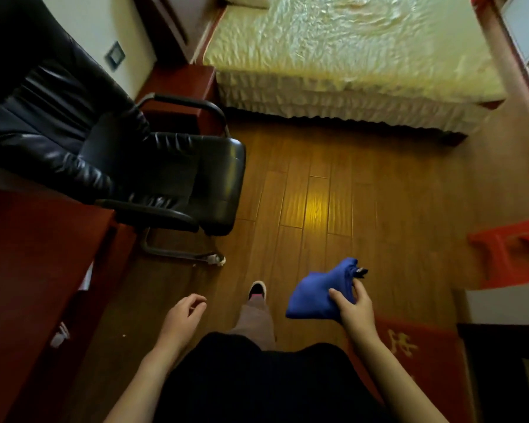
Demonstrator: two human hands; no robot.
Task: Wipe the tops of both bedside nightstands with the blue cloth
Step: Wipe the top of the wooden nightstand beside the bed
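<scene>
My right hand (353, 309) grips a bunched blue cloth (318, 293) at waist height over the wooden floor, right of centre. My left hand (182, 314) hangs in front of me, holding nothing, its fingers loosely curled. A dark red wooden nightstand (180, 83) stands at the upper left, between the wall and the bed, partly hidden behind a black chair. Only one nightstand shows in this view.
A black leather armchair (119, 154) fills the left side. A bed with a cream cover (348, 56) spans the top. A red-brown desk (34, 270) runs along the left edge. A red stool (513, 254) and a red mat (416, 349) lie on the right. My foot (257, 290) steps forward.
</scene>
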